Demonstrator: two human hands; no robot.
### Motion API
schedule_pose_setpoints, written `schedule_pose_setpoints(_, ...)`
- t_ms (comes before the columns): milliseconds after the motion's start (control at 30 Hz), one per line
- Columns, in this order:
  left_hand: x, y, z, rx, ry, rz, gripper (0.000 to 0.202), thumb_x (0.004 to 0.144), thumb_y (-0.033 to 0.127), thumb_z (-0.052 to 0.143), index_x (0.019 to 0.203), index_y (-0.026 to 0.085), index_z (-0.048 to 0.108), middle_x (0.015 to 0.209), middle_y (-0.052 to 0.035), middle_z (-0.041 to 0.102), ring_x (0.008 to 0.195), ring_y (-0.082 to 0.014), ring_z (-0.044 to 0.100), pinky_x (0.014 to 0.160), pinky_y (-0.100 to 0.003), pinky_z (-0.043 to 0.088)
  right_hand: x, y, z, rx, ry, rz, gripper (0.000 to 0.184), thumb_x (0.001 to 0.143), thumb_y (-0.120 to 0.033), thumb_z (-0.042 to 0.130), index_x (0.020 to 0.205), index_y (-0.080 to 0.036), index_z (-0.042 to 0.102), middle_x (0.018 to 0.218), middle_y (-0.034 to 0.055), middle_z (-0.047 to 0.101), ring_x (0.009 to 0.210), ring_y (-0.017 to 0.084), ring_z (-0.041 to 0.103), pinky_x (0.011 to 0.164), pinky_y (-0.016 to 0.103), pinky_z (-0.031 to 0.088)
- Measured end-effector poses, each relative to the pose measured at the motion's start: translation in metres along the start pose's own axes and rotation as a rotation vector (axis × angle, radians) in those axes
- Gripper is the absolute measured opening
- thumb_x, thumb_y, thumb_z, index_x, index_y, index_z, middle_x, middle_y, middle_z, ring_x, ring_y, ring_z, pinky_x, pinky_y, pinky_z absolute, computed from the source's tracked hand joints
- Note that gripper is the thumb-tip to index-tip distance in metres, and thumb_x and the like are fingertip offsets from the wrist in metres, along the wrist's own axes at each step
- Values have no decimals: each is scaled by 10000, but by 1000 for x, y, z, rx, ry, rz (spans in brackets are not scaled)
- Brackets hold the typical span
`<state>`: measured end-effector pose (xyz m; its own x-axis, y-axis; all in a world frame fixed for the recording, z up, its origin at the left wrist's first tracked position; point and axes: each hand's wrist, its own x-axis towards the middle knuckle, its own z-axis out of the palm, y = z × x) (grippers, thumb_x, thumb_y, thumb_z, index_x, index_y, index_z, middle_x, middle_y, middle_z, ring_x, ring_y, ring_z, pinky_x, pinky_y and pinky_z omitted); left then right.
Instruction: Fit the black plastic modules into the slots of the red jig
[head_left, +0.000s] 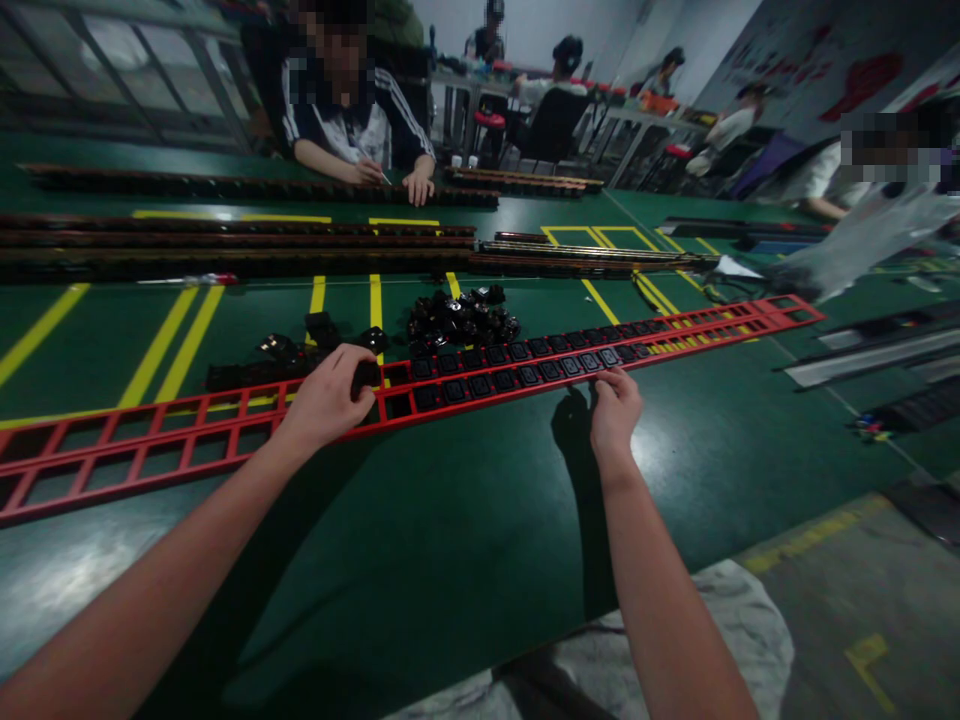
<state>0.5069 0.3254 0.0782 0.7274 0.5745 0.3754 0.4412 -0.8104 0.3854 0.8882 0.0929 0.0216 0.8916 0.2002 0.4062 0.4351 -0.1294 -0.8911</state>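
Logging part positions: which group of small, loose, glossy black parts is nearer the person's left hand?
The scattered black group just beyond the left hand; the other, a compact black heap, lies farther right.

Head-worn camera, looking forward, down over table (465,520).

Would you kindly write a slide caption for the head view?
Left hand and right hand at a red frame partly filled with black pieces.

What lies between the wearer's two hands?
Black square pieces, set in the red frame, lie between left hand and right hand in the head view.
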Motion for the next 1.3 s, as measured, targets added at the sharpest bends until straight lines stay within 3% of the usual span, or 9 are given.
schedule_pose_setpoints(167, 1, -1, 1, 67, 8, -3, 319, 844, 226, 515, 1157, 193, 568, 1111, -104, 652, 1062, -289, 605, 928, -440, 506, 0, -3, -1, -32, -5, -16, 164, 704, -261, 597, 796, -194, 715, 1117, 82, 671, 1147, 254, 603, 1120, 463, 395)
schedule_pose_setpoints(367, 1, 0, 1, 212, -30, -27, 425, 792, 190, 503, 1207, 178, 593, 1126, -130, 657, 1027, -336, 575, 855, -494, 474, 0, -1, 0, -27, -7, -18, 164, 708, -264, 595, 799, -192, 711, 1122, 82, 667, 1140, 253, 605, 1125, 467, 390)
schedule_pose_setpoints(700, 1, -2, 1, 151, -3, 32, 458, 787, 188, 511, 1228, 175, 630, 1074, -117, 620, 1003, -297, 542, 894, -445, 490, 0, -2, -1, -24, -9, -2, 169, 706, -268, 596, 797, -188, 714, 1131, 91, 667, 1144, 256, 602, 1132, 467, 377)
schedule_pose_setpoints(1100, 0, 0, -1, 279, -48, 80, 512, 859, 187, 461, 1349, 165, 604, 1132, -133, 619, 1007, -300, 532, 863, -454, 490, 0, -3, -1, -35, -6, -11, 168, 700, -257, 595, 794, -190, 717, 1119, 82, 675, 1144, 252, 605, 1125, 459, 384)
schedule_pose_setpoints(1300, 2, -3, 1, 193, -26, 99, 465, 944, 321, 475, 1343, 117, 599, 1132, -140, 628, 1002, -289, 535, 908, -452, 503, 0, 2, 0, -10, -6, -21, 175, 700, -265, 597, 798, -188, 720, 1129, 91, 674, 1138, 254, 607, 1118, 463, 395)
